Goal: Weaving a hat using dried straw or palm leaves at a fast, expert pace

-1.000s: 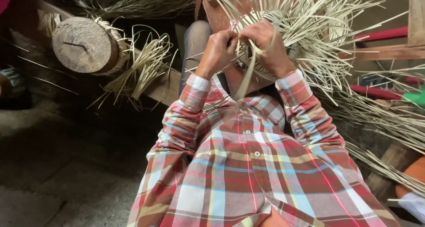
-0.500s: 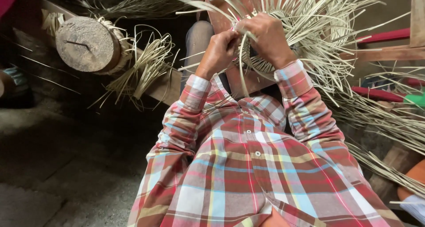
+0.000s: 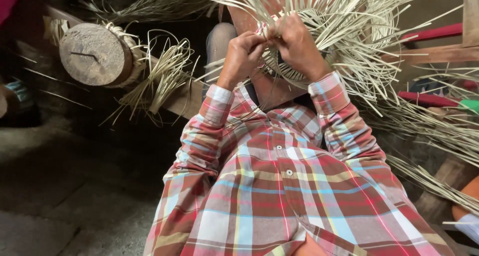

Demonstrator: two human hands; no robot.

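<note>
plaid shirt (image 3: 294,186) fills the lower frame, both sleeves raised toward the work. dark floor (image 3: 60,196) lies to the left. the woven straw piece (image 3: 344,41) sits at top centre, held up in front of the chest, a rounded woven rim with many loose pale strands fanning out right and upward. round wooden block (image 3: 95,54) lies at upper left on a beam, with a bundle of loose straw (image 3: 159,81) draped just beside it. more straw strips (image 3: 439,131) trail across the right side, near a red-handled tool (image 3: 424,99). left hand (image 3: 244,56) is clenched on the near edge of the weave, fingers curled around a few strands. right hand (image 3: 297,44) grasps the rim just beside it, thumb pressing down on the strands; the two hands touch at the knuckles. exact strand under each fingertip cannot be told. judgement: the step in hand looks like working a strand into the rim. to do it well, one hand should pin the finished edge tight while the other draws the strand snug, with even tension, no kink, and free ends kept clear of the crossing.
</note>
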